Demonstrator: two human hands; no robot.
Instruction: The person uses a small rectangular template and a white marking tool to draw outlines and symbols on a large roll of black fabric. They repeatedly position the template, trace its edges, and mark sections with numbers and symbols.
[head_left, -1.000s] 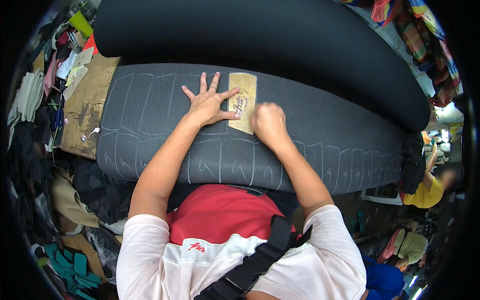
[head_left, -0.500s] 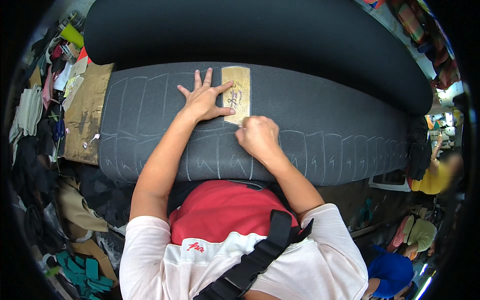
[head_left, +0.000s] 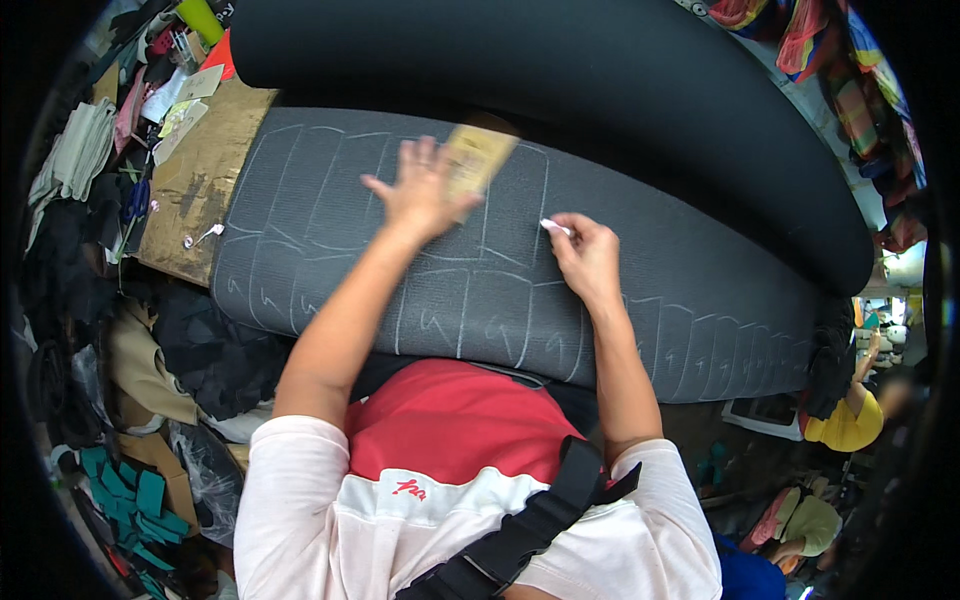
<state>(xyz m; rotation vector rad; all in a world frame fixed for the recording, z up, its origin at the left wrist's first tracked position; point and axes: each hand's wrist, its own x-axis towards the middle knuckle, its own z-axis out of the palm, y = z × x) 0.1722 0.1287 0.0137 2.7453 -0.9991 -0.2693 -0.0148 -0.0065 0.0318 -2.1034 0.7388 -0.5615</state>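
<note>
My left hand (head_left: 422, 195) has several fingers spread over the dark grey ribbed fabric (head_left: 340, 215). Between its thumb and forefinger is a tan card template (head_left: 482, 155), tilted and smeared by motion; it looks lifted at its far end, and the exact grip is partly hidden. To the right, my right hand (head_left: 588, 255) pinches a small white piece of chalk (head_left: 556, 228) just above the cloth. Beside its tip runs the right side of a freshly bared four-sided chalk outline. More chalk outlines fill the left part and the near edge, several with small marks inside.
A thick black roll (head_left: 560, 65) lies along the far side of the fabric. At left, a worn wooden board (head_left: 195, 190) bears scraps and cards. Folded pale cloth (head_left: 80, 150) and teal offcuts (head_left: 125, 495) lie farther left. A person in yellow (head_left: 845, 428) is at far right.
My left hand has taken the card template off its place and tilted it, leaving a chalk outline. My right hand has moved right, bringing the chalk into sight. The view has turned slightly.
</note>
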